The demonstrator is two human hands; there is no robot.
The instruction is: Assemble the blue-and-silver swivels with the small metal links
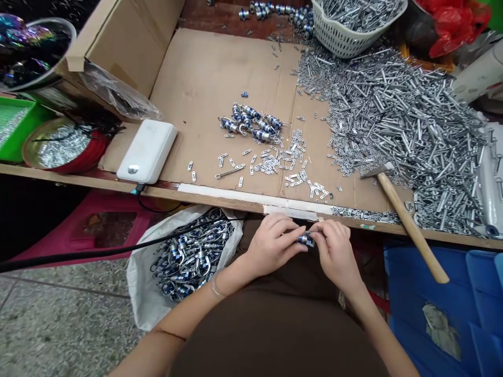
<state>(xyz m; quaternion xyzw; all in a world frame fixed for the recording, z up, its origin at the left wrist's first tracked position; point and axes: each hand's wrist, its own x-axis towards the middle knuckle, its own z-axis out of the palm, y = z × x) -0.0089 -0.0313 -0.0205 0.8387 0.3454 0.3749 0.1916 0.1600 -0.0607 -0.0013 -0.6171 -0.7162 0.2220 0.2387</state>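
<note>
Just off the table's front edge, my left hand (pixel 275 241) and my right hand (pixel 334 248) meet around a small blue and silver metal fitting (pixel 305 240). Fingers and thumbs of both hands pinch it from either side and cover most of it. On the cardboard ahead lies a cluster of similar blue and silver fittings (pixel 251 123) with hooks. Small two-holed metal plates (pixel 271 162) are scattered nearer the edge, next to a single eye pin (pixel 230 172). A wooden-handled hammer (pixel 412 225) rests at the right, its handle sticking out over the edge.
A big heap of metal pins (pixel 393 115) covers the table's right side, below a white basket (pixel 346 39) of pins. A white power bank (pixel 147 152) sits at the left edge, its black cable (pixel 98 253) crossing above a sack (pixel 143 293) of finished-looking fittings.
</note>
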